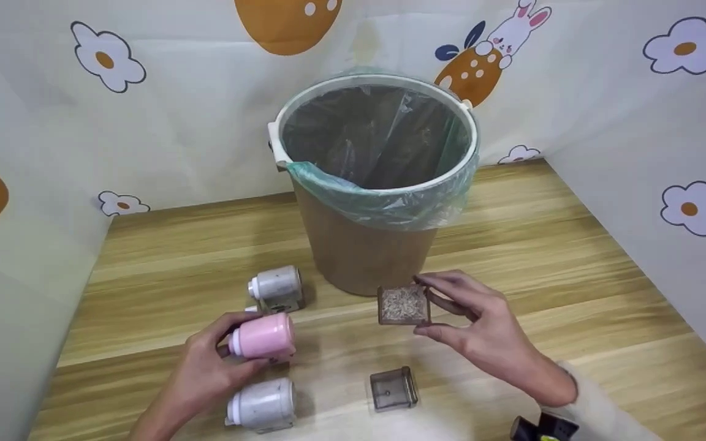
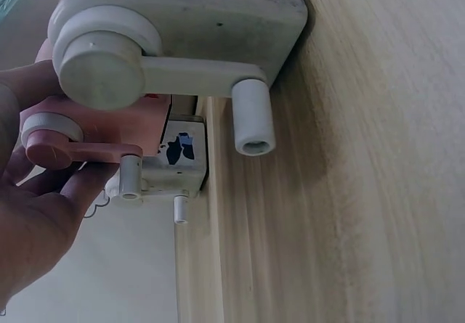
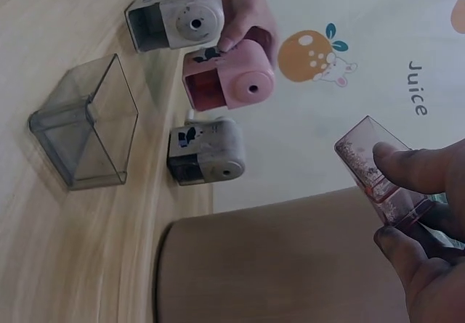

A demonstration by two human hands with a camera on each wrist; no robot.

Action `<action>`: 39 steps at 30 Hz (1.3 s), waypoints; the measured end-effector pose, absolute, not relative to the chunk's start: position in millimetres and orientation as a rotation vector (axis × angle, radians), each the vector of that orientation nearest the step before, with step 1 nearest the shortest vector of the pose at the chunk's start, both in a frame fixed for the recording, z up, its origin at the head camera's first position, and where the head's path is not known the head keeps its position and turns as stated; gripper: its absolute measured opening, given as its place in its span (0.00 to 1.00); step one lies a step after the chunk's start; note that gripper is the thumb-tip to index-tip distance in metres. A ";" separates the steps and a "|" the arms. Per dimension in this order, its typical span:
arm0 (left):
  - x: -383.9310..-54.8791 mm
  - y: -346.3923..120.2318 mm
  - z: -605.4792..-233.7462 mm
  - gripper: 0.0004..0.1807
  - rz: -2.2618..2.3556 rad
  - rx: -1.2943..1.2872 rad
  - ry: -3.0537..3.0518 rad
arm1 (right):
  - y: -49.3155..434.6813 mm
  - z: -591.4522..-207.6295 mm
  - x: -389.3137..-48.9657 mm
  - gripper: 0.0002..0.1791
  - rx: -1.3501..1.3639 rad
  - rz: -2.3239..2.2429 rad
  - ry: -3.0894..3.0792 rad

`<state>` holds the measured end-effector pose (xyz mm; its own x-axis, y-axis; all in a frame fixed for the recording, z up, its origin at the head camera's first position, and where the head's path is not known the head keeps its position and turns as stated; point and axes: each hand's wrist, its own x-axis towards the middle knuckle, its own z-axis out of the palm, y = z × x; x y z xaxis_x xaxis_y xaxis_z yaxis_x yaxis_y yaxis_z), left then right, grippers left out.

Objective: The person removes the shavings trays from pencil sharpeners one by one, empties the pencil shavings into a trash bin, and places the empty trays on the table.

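My left hand (image 1: 212, 361) grips a pink crank pencil sharpener (image 1: 265, 336), whose drawer slot gapes in the right wrist view. A grey-white sharpener (image 1: 262, 403) stands on the nearer side of that hand, and another grey-white sharpener (image 1: 277, 283) on the farther side. In my right hand (image 1: 485, 324), fingers and thumb pinch a transparent reddish shavings drawer (image 3: 368, 165) holding pencil shavings (image 1: 403, 304), above the table in front of the bin. A clear grey drawer (image 1: 391, 389) sits on the table between the hands, nearer to me.
Behind the hands stands a tall brown waste bin (image 1: 365, 251) with a white rim, lined with a thin green plastic bag (image 1: 383, 208). The wood-grain table (image 1: 187, 257) meets a printed cloth wall (image 1: 187, 122) at the back and sides.
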<state>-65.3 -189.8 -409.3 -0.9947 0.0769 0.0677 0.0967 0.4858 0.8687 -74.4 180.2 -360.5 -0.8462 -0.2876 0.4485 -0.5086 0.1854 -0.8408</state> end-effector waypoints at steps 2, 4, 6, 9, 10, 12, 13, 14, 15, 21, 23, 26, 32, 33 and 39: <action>-66.5 -190.3 -410.8 0.34 -1.560 -0.144 -2.711 | 181.7 -358.5 -74.5 0.35 0.781 1.730 -2.243; -67.8 -191.1 -412.8 0.35 -1.566 -0.132 -2.721 | 183.2 -356.1 -74.4 0.35 0.772 1.723 -2.244; -68.9 -192.0 -415.0 0.36 -1.555 -0.123 -2.738 | 184.9 -353.8 -74.4 0.36 0.756 1.702 -2.256; -71.0 -193.1 -417.8 0.36 -1.540 -0.125 -2.753 | 187.8 -350.4 -74.5 0.36 0.737 1.675 -2.261; -71.4 -193.9 -418.7 0.36 -1.527 -0.130 -2.757 | 188.6 -349.3 -74.5 0.36 0.732 1.672 -2.259; -72.3 -195.4 -420.3 0.36 -1.515 -0.138 -2.759 | 189.9 -347.8 -74.9 0.37 0.738 1.674 -2.241; -72.8 -196.1 -420.9 0.36 -1.514 -0.144 -2.759 | 190.5 -347.0 -75.1 0.37 0.743 1.674 -2.233; -73.1 -196.9 -421.5 0.36 -1.510 -0.145 -2.762 | 190.9 -346.4 -75.3 0.37 0.750 1.677 -2.224; -73.6 -197.4 -422.0 0.36 -1.509 -0.147 -2.765 | 191.4 -345.9 -75.5 0.37 0.756 1.682 -2.217; -76.2 -199.2 -424.0 0.36 -1.505 -0.165 -2.786 | 194.0 -340.3 -75.3 0.37 0.740 1.622 -2.239; -76.5 -199.5 -424.6 0.37 -1.503 -0.180 -2.793 | 194.8 -337.7 -75.4 0.37 0.732 1.591 -2.251; -76.9 -199.4 -425.4 0.37 -1.543 -0.221 -2.788 | 196.4 -333.6 -76.0 0.38 0.730 1.582 -2.248; -77.7 -198.7 -427.8 0.36 -1.685 -0.283 -2.739 | 198.8 -325.4 -78.6 0.40 0.779 1.509 -2.238; -77.7 -198.7 -428.3 0.36 -1.686 -0.289 -2.738 | 199.2 -324.3 -78.8 0.40 0.777 1.484 -2.247; -78.1 -197.8 -430.8 0.35 -1.658 -0.325 -2.747 | 201.3 -317.6 -79.1 0.40 0.778 1.418 -2.265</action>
<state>-78.1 -197.8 -430.8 -0.9763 0.2141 0.0323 0.1283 0.4522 0.8827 -79.1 201.3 -317.6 -0.7850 -0.2621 0.5613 -0.6194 0.3459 -0.7048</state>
